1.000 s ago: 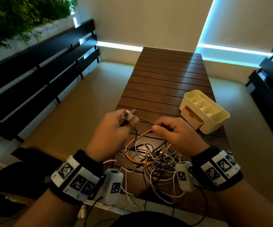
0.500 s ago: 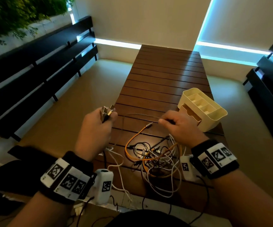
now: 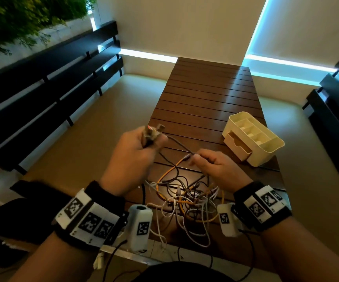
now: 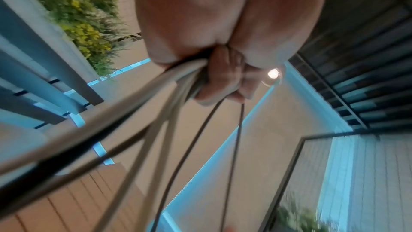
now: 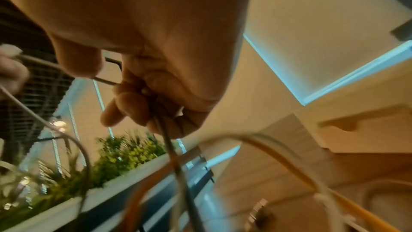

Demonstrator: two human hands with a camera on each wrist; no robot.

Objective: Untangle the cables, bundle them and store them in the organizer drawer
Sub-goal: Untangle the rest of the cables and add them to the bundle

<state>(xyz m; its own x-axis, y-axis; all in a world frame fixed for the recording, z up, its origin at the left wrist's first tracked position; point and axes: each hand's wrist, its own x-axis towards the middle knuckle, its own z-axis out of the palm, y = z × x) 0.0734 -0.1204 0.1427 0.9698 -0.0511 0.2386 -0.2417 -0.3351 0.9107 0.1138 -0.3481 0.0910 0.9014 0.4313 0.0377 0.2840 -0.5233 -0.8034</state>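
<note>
My left hand (image 3: 144,145) is raised over the table's left edge and grips folded loops of a grey cable (image 3: 151,133), plug ends sticking up; the left wrist view shows the strands (image 4: 185,80) running out of the fist. A grey strand (image 3: 177,144) runs from it to my right hand (image 3: 209,165), which pinches it. In the right wrist view the cable (image 5: 169,140) passes through the curled fingers. Below the hands lies a tangle of orange, white and dark cables (image 3: 187,198). The cream organizer (image 3: 266,147) stands right, its drawer (image 3: 238,146) pulled partly out.
The slatted wooden table (image 3: 209,94) stretches away from me. Black benches stand along the left (image 3: 48,84) and right (image 3: 335,110). A planter with greenery (image 3: 22,17) sits at the upper left. Wrist-camera units hang near the table's front edge.
My left hand swung out to the left with the grey bundle, then came back toward the centre. The right hand has slid along the grey strand, which now runs short between the hands.
</note>
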